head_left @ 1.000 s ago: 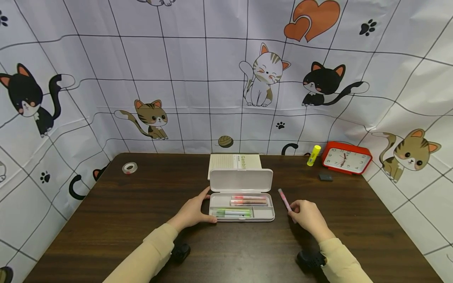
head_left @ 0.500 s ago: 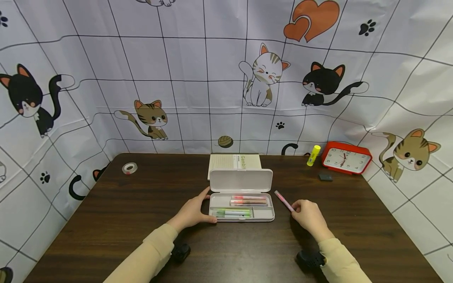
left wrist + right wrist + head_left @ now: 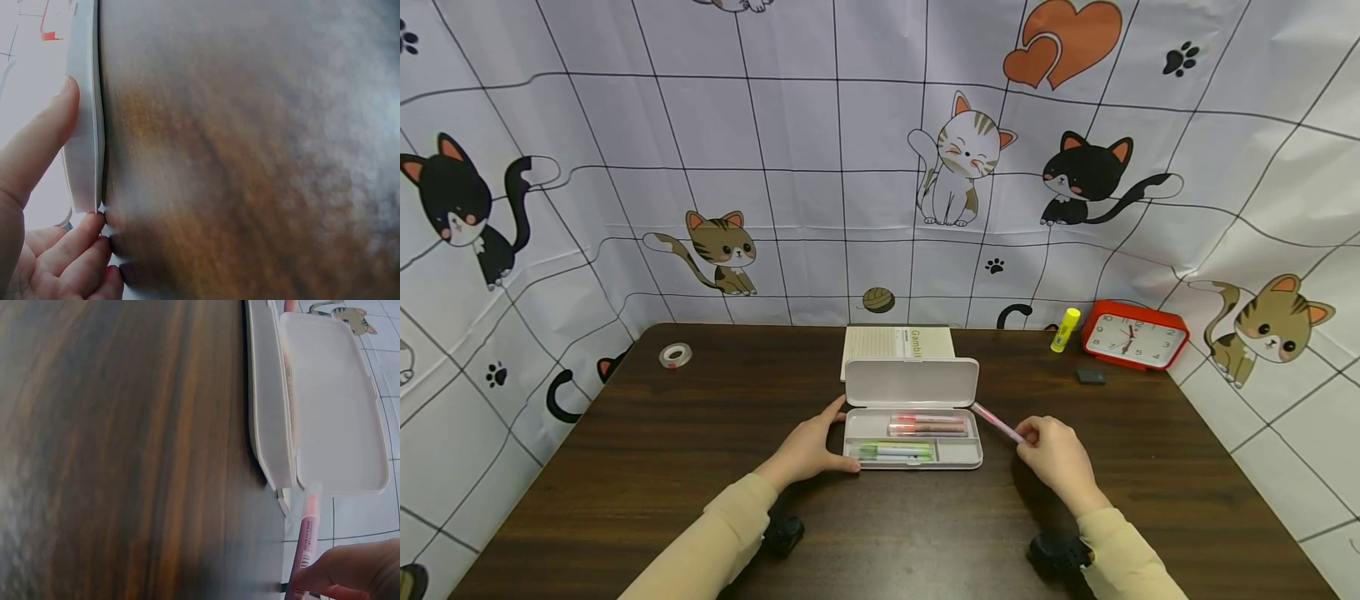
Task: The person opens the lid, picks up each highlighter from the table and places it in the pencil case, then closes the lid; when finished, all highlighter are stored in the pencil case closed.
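A white pencil case (image 3: 959,451) stands on the table with its lid (image 3: 912,383) raised. Reddish pens (image 3: 927,426) lie in its rear compartment and green ones (image 3: 893,452) in the front left part. My left hand (image 3: 803,452) holds the left end of the case, its thumb on the front wall in the left wrist view and the fingers around the corner. In my right hand (image 3: 1056,460) is a pink highlighter (image 3: 307,540), pinched near its lower end. Its capped tip points up and left, close to the case's right rear corner.
Behind the case lies a notebook (image 3: 880,342). A tape roll (image 3: 675,356) is at the back left. At the back right are a yellow glue stick (image 3: 1065,330), a red clock (image 3: 1136,335) and a small dark block (image 3: 1090,377). A cat-printed curtain (image 3: 797,200) borders the table.
The highlighter has swung leftward, its far tip coming up to the case's right side. My right hand has shifted very slightly. The left hand and the case have stayed put.
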`<act>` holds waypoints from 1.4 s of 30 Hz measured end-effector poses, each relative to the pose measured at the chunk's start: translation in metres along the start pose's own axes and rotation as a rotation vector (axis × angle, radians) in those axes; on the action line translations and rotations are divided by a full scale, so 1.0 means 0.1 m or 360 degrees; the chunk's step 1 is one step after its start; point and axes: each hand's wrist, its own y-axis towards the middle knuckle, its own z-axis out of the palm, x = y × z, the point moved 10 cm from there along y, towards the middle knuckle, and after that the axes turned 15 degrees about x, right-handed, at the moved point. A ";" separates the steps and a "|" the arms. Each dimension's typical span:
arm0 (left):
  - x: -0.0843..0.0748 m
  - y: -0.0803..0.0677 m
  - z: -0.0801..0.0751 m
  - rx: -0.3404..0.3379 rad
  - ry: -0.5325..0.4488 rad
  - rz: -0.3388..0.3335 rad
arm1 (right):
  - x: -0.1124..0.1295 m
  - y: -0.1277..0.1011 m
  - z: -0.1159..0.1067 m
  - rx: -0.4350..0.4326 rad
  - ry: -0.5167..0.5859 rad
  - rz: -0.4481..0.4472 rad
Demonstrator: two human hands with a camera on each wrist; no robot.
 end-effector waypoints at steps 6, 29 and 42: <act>0.01 0.01 0.00 -0.0003 0.0001 0.0000 | 0.13 -0.01 0.01 -0.0038 -0.0002 -0.0067; 0.02 0.00 0.01 0.0010 -0.0001 0.0002 | 0.60 0.01 0.21 -0.0027 -0.0033 -0.0311; 0.01 -0.01 0.00 0.0004 -0.0014 0.0002 | 0.93 0.03 0.37 -0.0013 -0.0068 -0.0420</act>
